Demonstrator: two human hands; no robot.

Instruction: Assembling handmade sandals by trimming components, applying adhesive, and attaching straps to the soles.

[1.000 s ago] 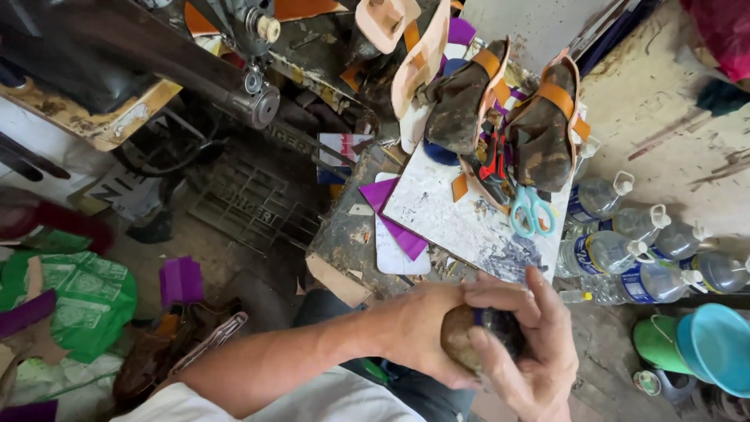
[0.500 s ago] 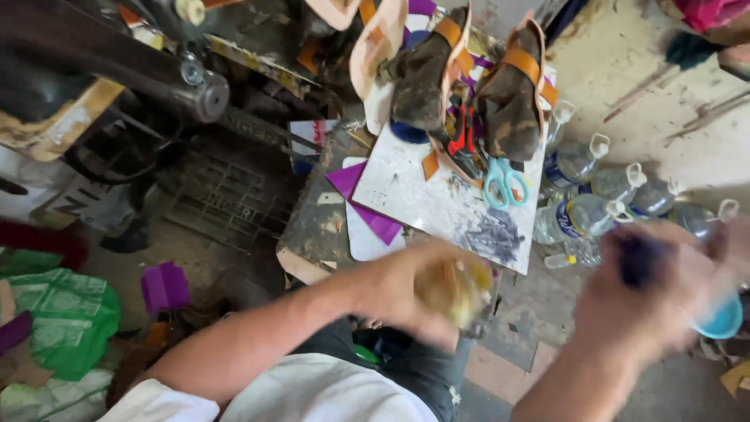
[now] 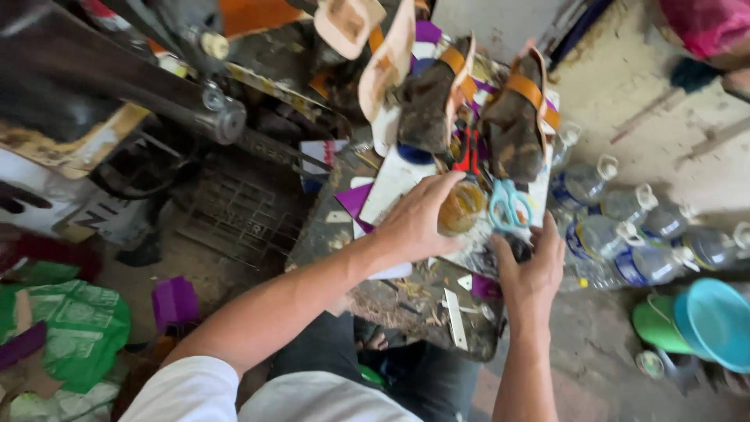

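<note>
Nearby, scissors (image 3: 509,205), 2 sandals (image 3: 516,117), plastic bottles (image 3: 625,227)

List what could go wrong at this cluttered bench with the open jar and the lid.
1. The left hand sets the small open glass jar of amber glue on the crowded white board; a nudge could tip it and spill.
2. The light blue-handled scissors lie right beside the jar, so a hand could catch the blades.
3. The right hand holds the dark lid off, so the contents may dry out.
</note>
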